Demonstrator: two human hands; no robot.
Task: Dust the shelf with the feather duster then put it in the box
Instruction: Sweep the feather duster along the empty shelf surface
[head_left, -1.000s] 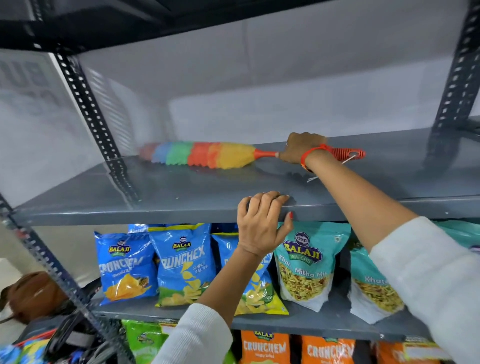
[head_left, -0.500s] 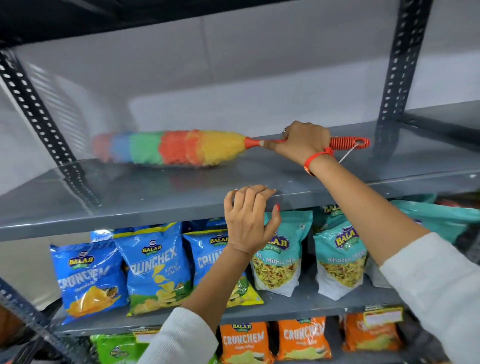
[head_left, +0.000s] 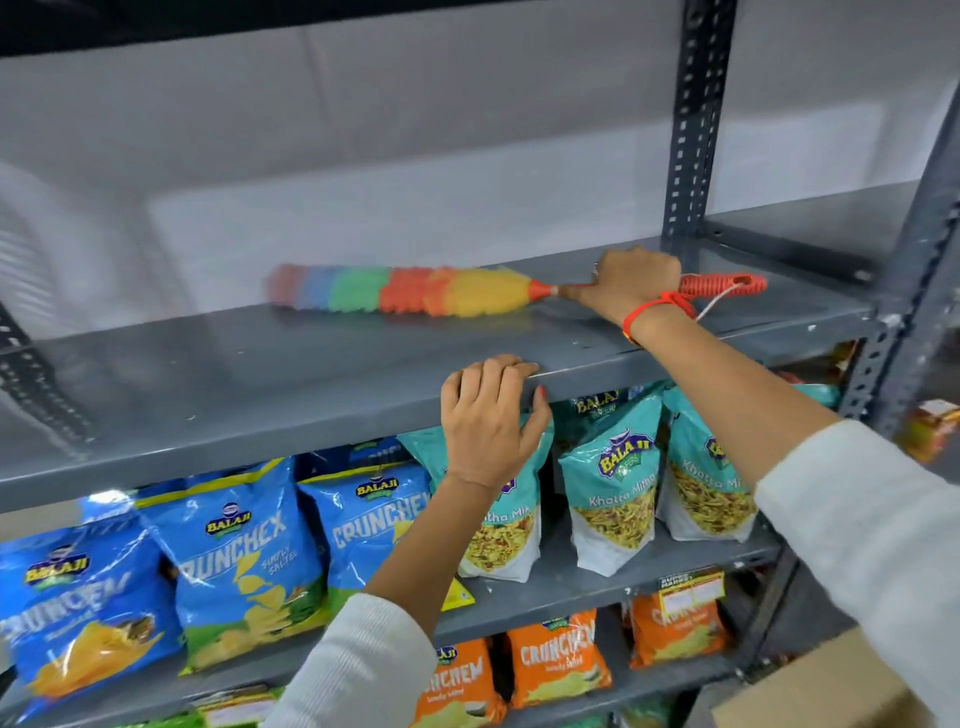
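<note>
1. Two hands are up at the grey metal shelf (head_left: 260, 384). The fingers of the right hand (head_left: 631, 283) are curled tight around the red ribbed handle of the feather duster (head_left: 415, 291), gripping it towards the far right of the shelf top.
2. The handle's end sticks out to the right of that fist, with a thin white loop hanging from it, and a red thread band (head_left: 660, 306) circles the right wrist.
3. The duster's head, banded yellow, orange, green, blue and pink, stretches left from the hand and lies low on the shelf surface; its far-left tip is blurred.
4. The left hand (head_left: 488, 421) rests on the near edge of the same shelf, its fingers (head_left: 493, 374) pressed together and hooked over the lip, thumb below the edge; it holds nothing else.
5. Both forearms are bare, with white sleeves (head_left: 872, 535) pushed back.
6. Below, on the next level, stand blue crisp bags (head_left: 244, 561) at the left and teal snack packets (head_left: 613, 499) at the right; orange bags (head_left: 556, 660) sit one level lower.
7. A cardboard box (head_left: 810, 691) shows at the near right corner, well apart from the duster.
</note>
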